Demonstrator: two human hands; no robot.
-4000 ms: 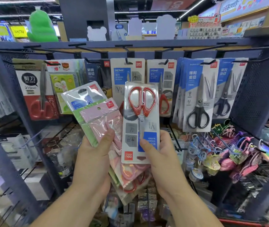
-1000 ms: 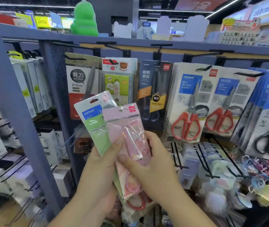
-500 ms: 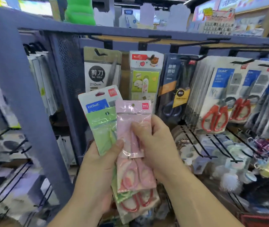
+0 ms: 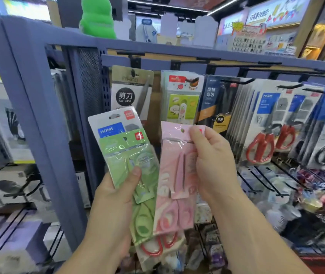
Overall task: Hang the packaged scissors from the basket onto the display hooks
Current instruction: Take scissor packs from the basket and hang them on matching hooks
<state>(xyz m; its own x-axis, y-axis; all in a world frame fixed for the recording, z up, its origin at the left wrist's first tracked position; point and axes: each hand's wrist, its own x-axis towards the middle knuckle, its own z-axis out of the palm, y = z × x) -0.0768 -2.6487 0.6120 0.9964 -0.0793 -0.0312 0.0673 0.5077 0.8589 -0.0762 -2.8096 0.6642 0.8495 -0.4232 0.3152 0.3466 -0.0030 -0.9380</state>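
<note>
Packs fill both your hands. Your left hand (image 4: pixel 118 190) grips a fanned stack: the thumb presses flat on the front of the green pack (image 4: pixel 126 155), and the other fingers are hidden behind it, so you cannot tell how they lie. A white pack (image 4: pixel 108 123) pokes out above that thumb, behind the green one, and a red-handled pack (image 4: pixel 157 246) shows below your palm at the bottom of the stack. Your right hand (image 4: pixel 211 161) pinches the pink pack (image 4: pixel 177 165) by its top card between thumb and forefinger, the remaining fingers curled at its right edge; the pack hangs upright from that pinch, its lower left corner lying over the green pack. Just beyond your right fingertips hang a cartoon pack (image 4: pixel 183 95) and a dark pack (image 4: pixel 215 103); beyond the left thumb, partly behind the white pack, hangs a grey pack (image 4: pixel 132 89). Right of your right fingers, rows of hung packs (image 4: pixel 260 135) sit on black hooks (image 4: pixel 235 81). Above them runs the shelf (image 4: pixel 157 47), with a green toy (image 4: pixel 97 16) on it.
</note>
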